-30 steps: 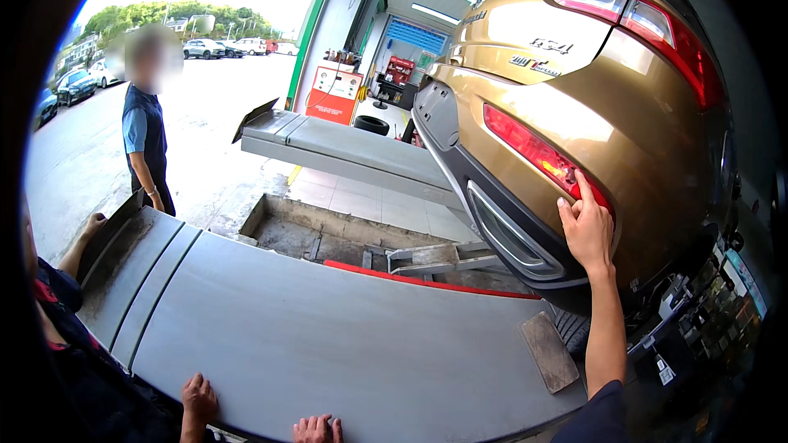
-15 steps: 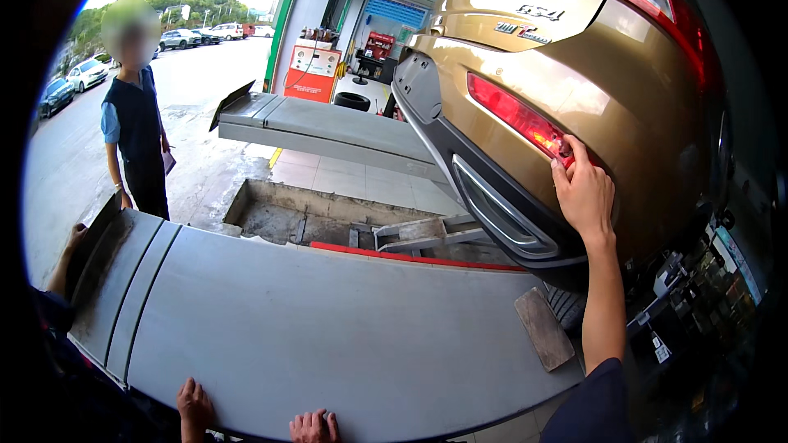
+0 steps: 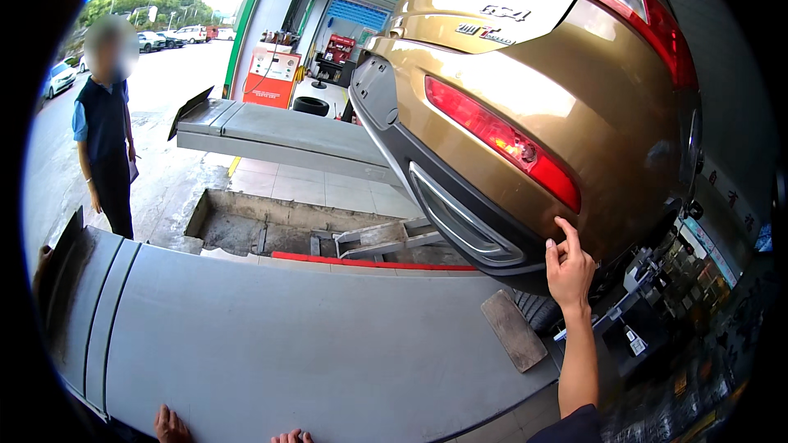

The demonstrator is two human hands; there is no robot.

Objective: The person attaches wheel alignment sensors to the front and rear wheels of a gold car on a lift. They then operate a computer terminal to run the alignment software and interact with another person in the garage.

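Note:
My right hand (image 3: 570,271) is raised at the rear corner of a gold car (image 3: 616,139), just below the right end of its long red rear reflector lamp (image 3: 501,135). Its index finger points up at the bumper, the thumb stands apart, and nothing shows in the grasp. Whether the fingertip touches the paint I cannot tell. At the lower edge, what looks like my left hand (image 3: 291,436) lies on the rim of a grey lift platform (image 3: 287,336); only its fingers show, spread and holding nothing visible.
Another person's hand (image 3: 171,425) rests on the platform's near edge. A person in a dark vest (image 3: 107,139) stands at the left. A wooden block (image 3: 514,330) lies by the tyre (image 3: 535,309). Beyond are a floor pit (image 3: 238,221), a second platform (image 3: 279,131) and an orange-red machine (image 3: 269,74).
My right hand has come off the red reflector lamp and dropped to the bumper below it. The whole view has shifted, so the car and platform appear further left.

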